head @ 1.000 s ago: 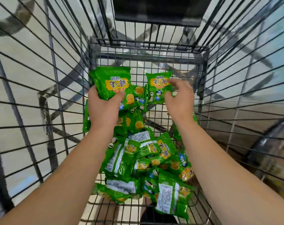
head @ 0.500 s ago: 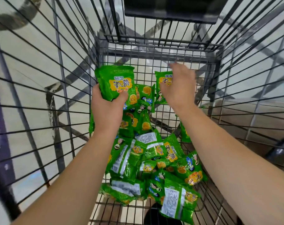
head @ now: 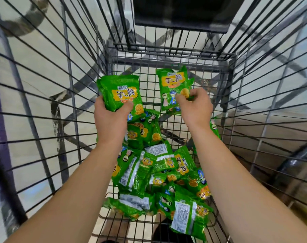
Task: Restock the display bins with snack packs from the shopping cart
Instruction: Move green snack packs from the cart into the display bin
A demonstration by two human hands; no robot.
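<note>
Both hands inside the wire cart [head: 170, 55]. Left hand [head: 110, 118] grips a stack of green snack packs [head: 120, 94], thumb across the front. Right hand [head: 195, 106] pinches one raised pack [head: 173, 85] by its right edge. Loose pile of packs [head: 159, 172] lies below both hands on the cart floor.
</note>
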